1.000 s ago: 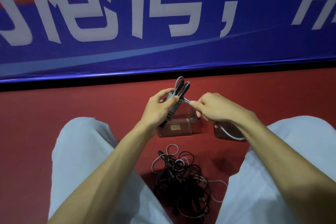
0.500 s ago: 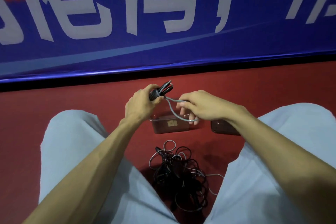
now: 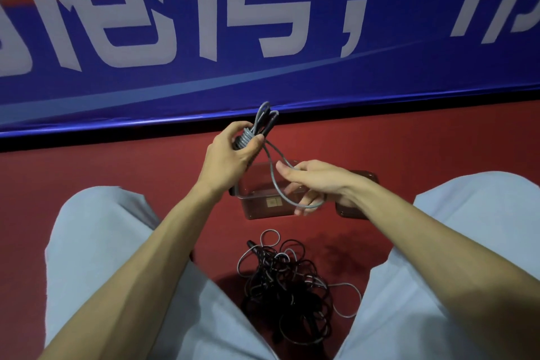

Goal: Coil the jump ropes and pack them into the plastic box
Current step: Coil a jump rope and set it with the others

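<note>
My left hand [image 3: 230, 155] grips a grey jump rope bundle [image 3: 253, 131], its black handles wrapped with cord and a loop sticking up. A loose loop of that grey cord [image 3: 277, 184] hangs down to my right hand [image 3: 315, 184], whose fingers are loosely curled with the cord running through them. Both hands hover above the clear plastic box [image 3: 263, 207] on the red floor. A tangled pile of black and grey jump ropes [image 3: 289, 286] lies between my legs.
The box lid [image 3: 350, 210] lies right of the box, partly hidden by my right wrist. A blue banner wall [image 3: 263, 52] stands just behind. My legs in pale trousers [image 3: 102, 257] flank the pile on both sides.
My left hand has tilted the bundle upright again. My right hand has moved down and right, and the cord loop between the hands has grown longer.
</note>
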A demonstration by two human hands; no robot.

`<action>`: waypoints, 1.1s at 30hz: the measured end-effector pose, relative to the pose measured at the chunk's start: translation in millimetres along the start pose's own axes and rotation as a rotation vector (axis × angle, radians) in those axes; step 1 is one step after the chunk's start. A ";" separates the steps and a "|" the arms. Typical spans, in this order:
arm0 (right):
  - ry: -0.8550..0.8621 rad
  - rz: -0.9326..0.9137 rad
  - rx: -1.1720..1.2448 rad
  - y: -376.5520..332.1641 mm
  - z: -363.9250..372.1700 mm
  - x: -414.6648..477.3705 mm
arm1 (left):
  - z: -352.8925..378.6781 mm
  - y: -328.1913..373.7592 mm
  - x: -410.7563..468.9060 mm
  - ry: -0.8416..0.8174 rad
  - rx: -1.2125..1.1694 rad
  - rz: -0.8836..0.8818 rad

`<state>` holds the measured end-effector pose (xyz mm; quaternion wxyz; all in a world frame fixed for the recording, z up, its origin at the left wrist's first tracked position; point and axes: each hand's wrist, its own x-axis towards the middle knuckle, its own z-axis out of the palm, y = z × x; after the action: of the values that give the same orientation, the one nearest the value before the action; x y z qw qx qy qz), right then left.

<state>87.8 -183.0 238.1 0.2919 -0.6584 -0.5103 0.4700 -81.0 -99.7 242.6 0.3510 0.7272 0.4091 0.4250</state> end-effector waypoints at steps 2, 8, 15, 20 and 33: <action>0.083 -0.039 -0.198 -4.4 1.1 0.0 | -2.1 2.0 0.1 0.017 -0.070 -0.026; 0.173 -0.187 -0.600 6.9 5.9 4.4 | -6.4 -5.2 -1.8 0.066 -0.111 -0.069; 0.337 -0.597 -0.870 0.9 -13.6 -10.9 | -5.0 -20.2 7.4 0.032 0.301 -0.025; 0.429 -0.928 -1.109 6.8 -19.8 -13.4 | 6.0 -18.2 3.5 -0.224 0.598 0.095; 0.732 -0.703 -0.714 11.0 -20.8 -1.8 | 12.4 -7.5 -16.4 -0.613 0.414 0.331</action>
<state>111.2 -186.1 237.2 0.3470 -0.6264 -0.6892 -0.1101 -77.1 -113.3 225.9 0.2297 0.9316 0.2397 0.1481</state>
